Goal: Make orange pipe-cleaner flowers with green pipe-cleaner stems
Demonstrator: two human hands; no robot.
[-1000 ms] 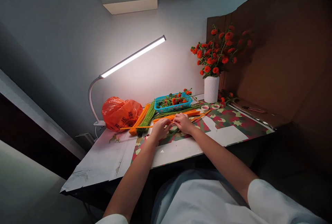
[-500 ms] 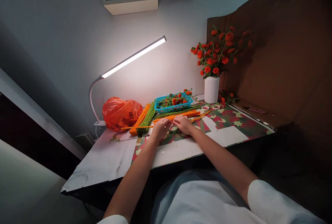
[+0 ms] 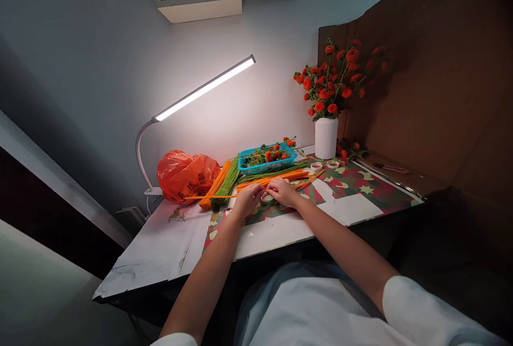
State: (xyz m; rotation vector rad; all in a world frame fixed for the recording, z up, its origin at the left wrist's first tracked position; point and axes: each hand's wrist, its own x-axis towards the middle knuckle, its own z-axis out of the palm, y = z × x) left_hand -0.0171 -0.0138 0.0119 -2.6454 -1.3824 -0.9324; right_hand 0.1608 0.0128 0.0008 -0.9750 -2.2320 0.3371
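My left hand [image 3: 247,200] is closed on an orange stem [image 3: 212,197], which sticks out to the left over the bundles. Close beside it, my right hand [image 3: 281,192] has its fingers pinched together at the same spot, the fingertips nearly meeting; what they grip is too small to make out. A roll of tape [image 3: 266,197] lies below and between the hands. Just behind them are orange stems [image 3: 296,174] on the table. To the left rest an orange bundle [image 3: 216,184] and a green bundle [image 3: 229,181].
A blue basket [image 3: 266,165] of small orange flowers stands behind the hands. Farther right are tape rolls [image 3: 332,164] and a white vase [image 3: 326,138] of flowers. An orange bag [image 3: 186,175] and a lamp [image 3: 206,87] are at left; cardboard [image 3: 433,78] rises at right.
The view has shifted very slightly. Both hands stay together in nearly the same place, with small finger movements at the stem.
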